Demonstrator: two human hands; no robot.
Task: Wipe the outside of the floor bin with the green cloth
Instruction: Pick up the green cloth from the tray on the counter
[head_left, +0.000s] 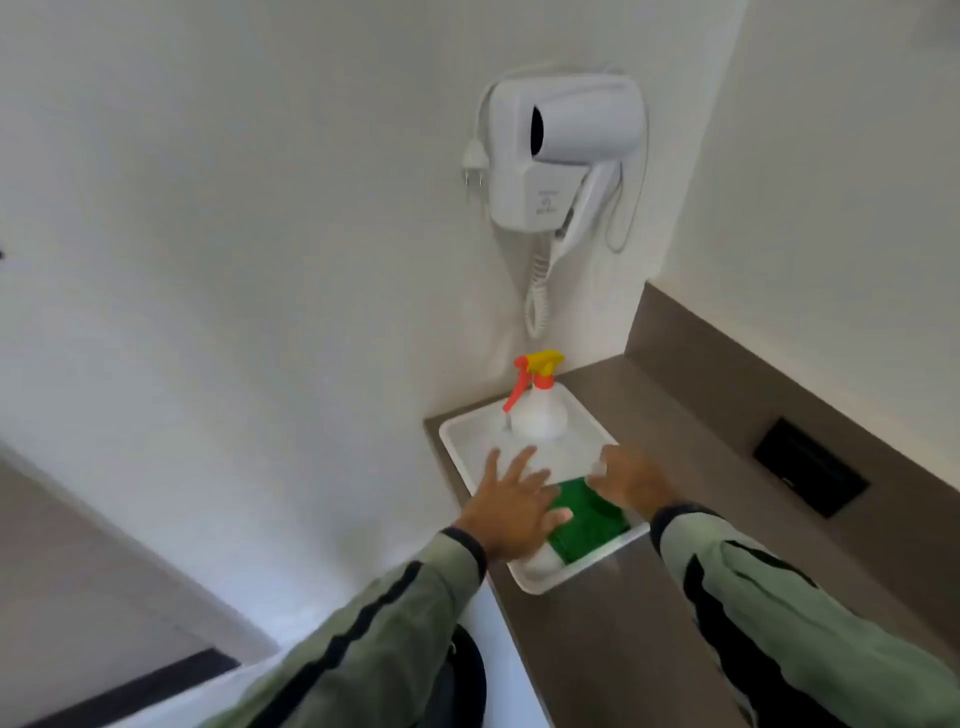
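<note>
The green cloth (584, 519) lies folded in the near part of a white tray (545, 579) on a brown counter. My left hand (511, 506) hovers over the tray with fingers spread, its thumb at the cloth's left edge. My right hand (631, 480) is over the cloth's far right side, fingers apart and pointing down; whether it touches the cloth I cannot tell. A dark rounded shape (465, 675) shows below, between my sleeves, possibly the floor bin, mostly hidden.
A white spray bottle (537, 415) with a yellow and orange trigger stands at the tray's far end. A white wall-mounted hair dryer (563, 150) hangs above with a coiled cord. A black socket plate (810, 473) sits in the counter's backsplash.
</note>
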